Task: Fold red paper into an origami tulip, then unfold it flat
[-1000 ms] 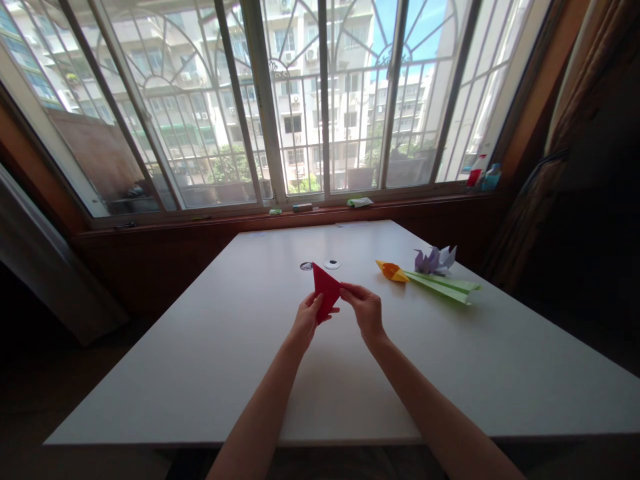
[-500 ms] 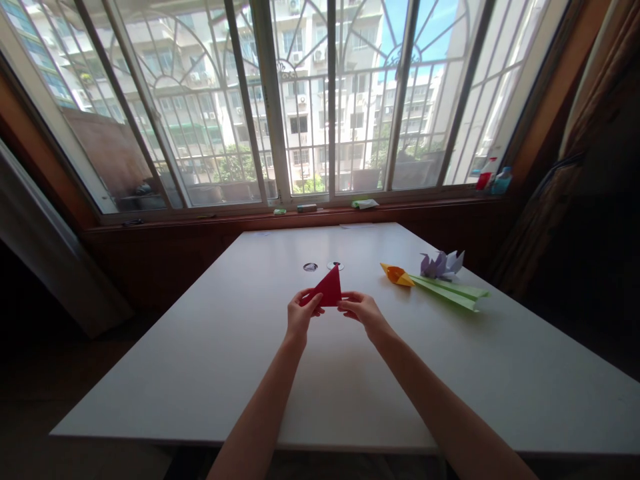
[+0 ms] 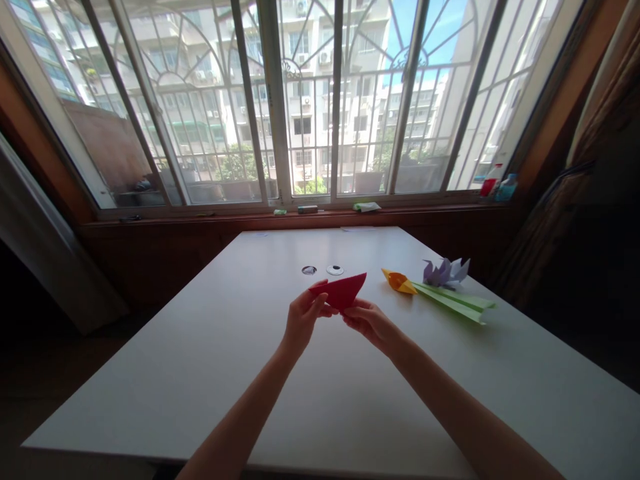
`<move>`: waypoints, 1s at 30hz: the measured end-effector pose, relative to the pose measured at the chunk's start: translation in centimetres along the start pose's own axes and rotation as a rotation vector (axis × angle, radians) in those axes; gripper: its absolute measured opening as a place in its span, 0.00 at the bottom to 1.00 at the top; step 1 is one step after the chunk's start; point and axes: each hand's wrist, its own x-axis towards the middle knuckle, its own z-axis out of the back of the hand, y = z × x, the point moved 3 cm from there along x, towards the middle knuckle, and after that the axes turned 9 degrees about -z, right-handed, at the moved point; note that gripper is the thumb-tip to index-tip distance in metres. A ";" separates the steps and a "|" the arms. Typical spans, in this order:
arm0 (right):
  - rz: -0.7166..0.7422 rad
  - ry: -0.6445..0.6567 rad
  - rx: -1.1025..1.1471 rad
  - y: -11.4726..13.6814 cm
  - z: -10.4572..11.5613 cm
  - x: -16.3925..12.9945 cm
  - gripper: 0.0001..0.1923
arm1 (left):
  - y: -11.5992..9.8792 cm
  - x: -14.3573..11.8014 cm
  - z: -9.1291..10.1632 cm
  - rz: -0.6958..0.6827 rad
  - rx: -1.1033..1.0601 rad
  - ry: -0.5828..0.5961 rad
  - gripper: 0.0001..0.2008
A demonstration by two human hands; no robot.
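The folded red paper (image 3: 342,292) is above the white table (image 3: 200,373), between both hands. The left hand (image 3: 300,317) pinches its left end; the right hand (image 3: 371,321) grips its near corner, leaving the right tip free.

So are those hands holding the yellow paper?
No, the left hand and right hand both hold the red paper, while the yellow paper lies on the table.
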 end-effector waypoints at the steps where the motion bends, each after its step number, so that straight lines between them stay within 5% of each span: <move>1: -0.002 0.010 0.001 0.0 -0.2 -0.1 0.14 | -0.2 0.1 0.0 -0.021 0.021 0.030 0.22; 5: 0.004 0.026 -0.009 0.1 -1.0 -0.8 0.15 | -0.6 0.2 0.7 -0.116 0.090 0.089 0.18; 15: 0.059 0.016 -0.062 -0.9 -2.2 -1.6 0.15 | 0.5 -0.9 2.5 -0.154 0.105 -0.017 0.21; 19: 0.143 -0.111 -0.043 -1.0 -1.9 -1.7 0.11 | 0.9 -0.7 2.7 -0.146 0.149 -0.007 0.21; 26: 0.290 -0.347 0.109 -0.6 0.4 -1.3 0.12 | 3.1 -0.3 2.6 0.079 0.233 0.288 0.15; 30: 0.383 -0.387 -0.038 -0.2 0.5 -1.5 0.09 | 4.2 -1.4 1.6 0.281 0.165 0.472 0.16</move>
